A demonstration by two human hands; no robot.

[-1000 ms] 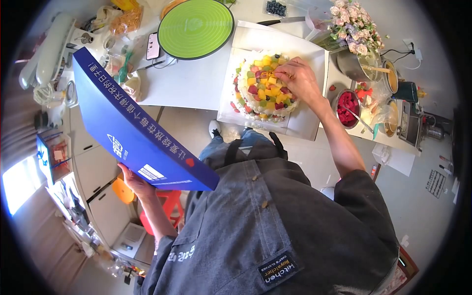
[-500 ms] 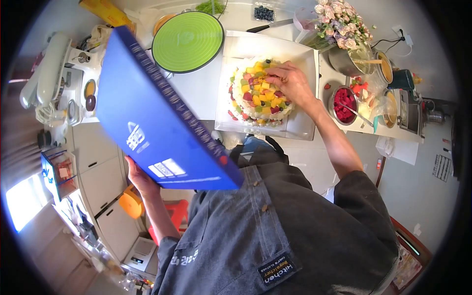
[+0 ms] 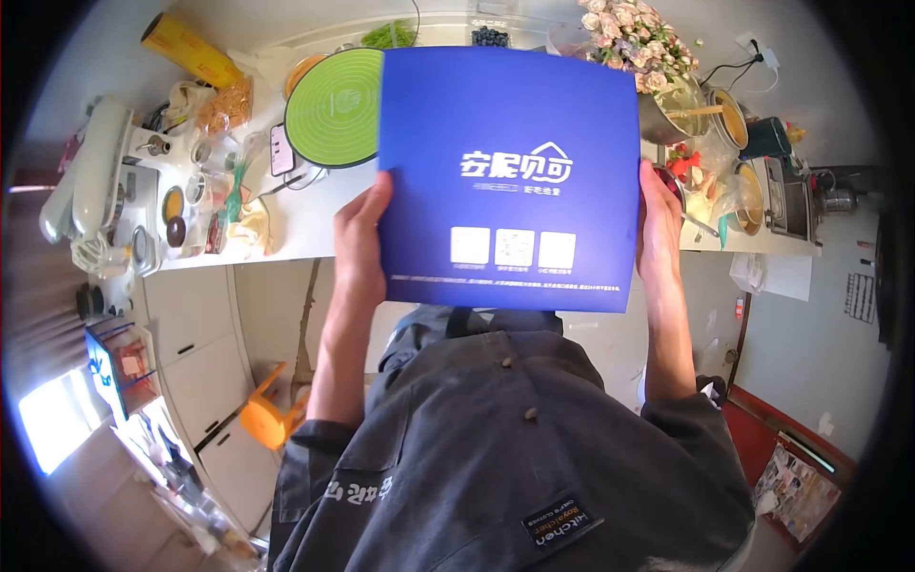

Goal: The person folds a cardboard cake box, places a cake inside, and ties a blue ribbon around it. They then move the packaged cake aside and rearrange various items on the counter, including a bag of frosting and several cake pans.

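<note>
A blue box lid [image 3: 510, 124] with white lettering and three white squares lies face up between my hands, over the place where the fruit cake and its white box stood; both are hidden beneath it. On its left side, my left hand [image 3: 362, 234] is closed on the edge. My right hand [image 3: 660, 224] grips the opposite edge, its fingers partly hidden. The green turntable [image 3: 334, 110] is just left of the lid, partly covered by it.
A stand mixer [image 3: 91, 172] and a phone [image 3: 282, 151] are on the left. Blueberries [image 3: 490, 36] sit at the back. Roses [image 3: 648, 43], a metal pot [image 3: 672, 119] and a bowl [image 3: 748, 200] are at the right. An orange chair [image 3: 267, 419] stands below left.
The lid has swung from a tilt at the left to a level position over the cake. My right hand has left the cake's top and taken hold of the lid's right edge.
</note>
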